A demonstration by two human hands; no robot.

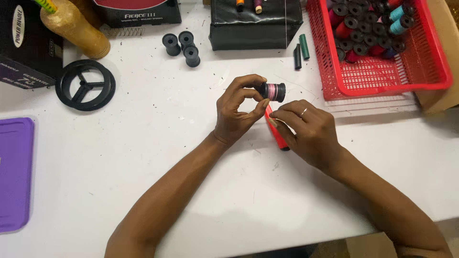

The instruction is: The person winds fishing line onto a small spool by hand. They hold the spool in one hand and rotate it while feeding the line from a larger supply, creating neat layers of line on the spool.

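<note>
My left hand (236,111) grips a small black spool (272,91) wound with pink thread, held just above the white table (143,157) near its middle. My right hand (306,130) sits right beside it, fingers pinched together just below the spool; a ring shows on one finger. Under my right hand lies a red cylinder (276,134), partly hidden by the fingers. I cannot tell whether my right hand pinches the thread end or touches the red cylinder.
A red basket (382,74) of thread spools stands at the back right. Three empty black spools (184,44), a black wheel-shaped reel (85,85), a golden cone (76,28), black boxes (256,26) and two small dark tubes (300,50) lie at the back. A purple tray (14,172) is at the left edge.
</note>
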